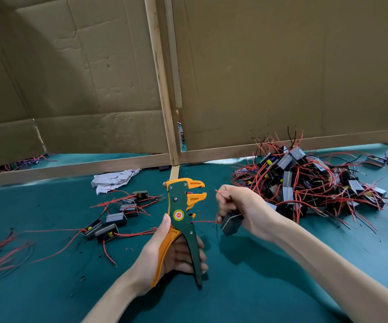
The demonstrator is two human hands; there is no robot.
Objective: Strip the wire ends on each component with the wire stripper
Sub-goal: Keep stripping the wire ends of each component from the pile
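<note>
No text can be read.
The wire stripper [175, 203] has a round red-and-yellow sticker [178, 215] at 6 o'clock from its jaws; the mark on it is too small to read.

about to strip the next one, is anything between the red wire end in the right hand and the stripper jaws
Nothing visible. The red wire end, pinched in the right hand, points at the open jaws of the wire stripper held by the left hand, with only air between.

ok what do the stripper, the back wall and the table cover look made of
Wire stripper: likely moulded plastic, matte green and orange, metal rivets. Back wall: brown cardboard, creased and dented, framed by wood strips. Table cover: probably matte teal fabric; weave unclear.
</note>
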